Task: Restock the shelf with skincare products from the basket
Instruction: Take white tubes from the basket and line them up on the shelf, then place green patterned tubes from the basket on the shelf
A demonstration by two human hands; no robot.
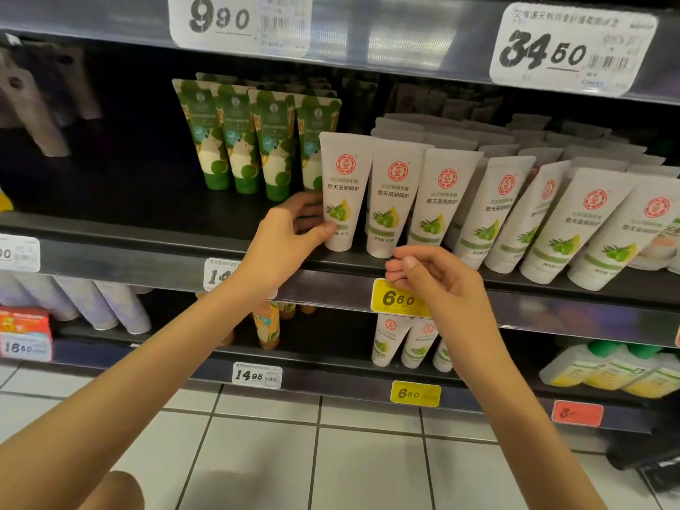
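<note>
1. Left hand [290, 230] reaches to the middle shelf [121, 252] and grips the leftmost white tube [344, 185] low down, thumb across its front, fingers behind it; right hand [430, 277] hovers before the shelf edge, fingers curled in, thumb against forefinger, holding nothing.
2. On the far left of the shelf below lean pale purple tubes [92, 307]; on the middle shelf, four green tubes [254, 141] stand cap-down in a row, set back, just left of the gripped tube.
3. The gripped tube stands cap-down at the shelf's front edge, nearly upright; its right side touches the next tube of the white row [493, 207].
4. That row runs rightward along the front, more ranks behind it; the tubes farther right tilt more.
5. Below the right hand a yellow price tag [399, 300] reads 6.60, its right end covered by the hand; under it, more white tubes [390, 340] stand on the lower shelf.
6. At lower right sit pale bottles with green caps [618, 366].
</note>
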